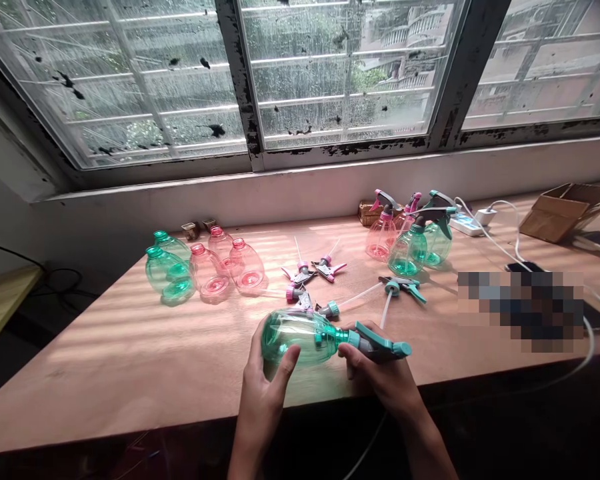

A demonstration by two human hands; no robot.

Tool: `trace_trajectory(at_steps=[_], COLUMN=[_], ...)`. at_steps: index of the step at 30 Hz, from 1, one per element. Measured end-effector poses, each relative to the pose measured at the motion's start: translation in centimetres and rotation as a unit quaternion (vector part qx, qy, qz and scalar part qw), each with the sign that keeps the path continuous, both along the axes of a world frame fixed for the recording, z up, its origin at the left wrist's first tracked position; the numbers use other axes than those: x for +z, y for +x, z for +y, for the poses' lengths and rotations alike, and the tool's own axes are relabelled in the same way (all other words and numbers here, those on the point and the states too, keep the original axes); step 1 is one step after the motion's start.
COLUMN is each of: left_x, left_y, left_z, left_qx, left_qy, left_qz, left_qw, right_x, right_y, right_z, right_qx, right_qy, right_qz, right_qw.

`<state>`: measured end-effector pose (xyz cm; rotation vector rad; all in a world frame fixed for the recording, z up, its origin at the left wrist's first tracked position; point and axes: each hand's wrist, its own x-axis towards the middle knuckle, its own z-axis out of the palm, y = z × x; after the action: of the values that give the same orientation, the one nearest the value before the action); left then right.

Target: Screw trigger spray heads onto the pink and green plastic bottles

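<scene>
My left grip is holding a green bottle sideways over the table's near edge. My right grip is clasping the teal sprayer head at its neck; can't quite tell how far it's seated. Loose sprayers are lying beyond; uncapped pink bottles are standing left, assembled spray bottles right.

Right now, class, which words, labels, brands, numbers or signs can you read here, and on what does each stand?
No text can be read anywhere.
Held green bottle and spray head: no lettering legible.
Cardboard box: none legible.
Power strip: any marks are too small to read.
Pixelated patch: anything beneath is hidden.
</scene>
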<state>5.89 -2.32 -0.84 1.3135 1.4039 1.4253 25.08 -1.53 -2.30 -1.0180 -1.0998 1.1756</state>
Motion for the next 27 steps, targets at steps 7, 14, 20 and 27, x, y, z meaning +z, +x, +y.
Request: trace_trajectory(at_steps=[7, 14, 20, 27], left_x=[-0.4, -1.0, -0.7, -1.6], left_y=[-0.4, -0.7, -0.4, -0.7], left_z=[0.0, 0.4, 0.3, 0.3], left_qx=[-0.006, 0.002, -0.033, -0.019], left_qy=[0.009, -0.009, 0.007, 0.004], left_qz=[0.032, 0.024, -0.026, -0.016], left_qw=[0.999, 1.000, 0.999, 1.000], right_x=[-0.2, -0.1, -0.1, -0.4], right_y=[0.1, 0.1, -0.1, -0.1], right_z=[0.2, 0.1, 0.1, 0.1], right_qx=[0.013, 0.001, -0.029, -0.018], right_qy=[0.014, 0.009, -0.006, 0.000], right_qz=[-0.007, -0.003, 0.009, 0.009], right_qw=[1.000, 1.000, 1.000, 1.000])
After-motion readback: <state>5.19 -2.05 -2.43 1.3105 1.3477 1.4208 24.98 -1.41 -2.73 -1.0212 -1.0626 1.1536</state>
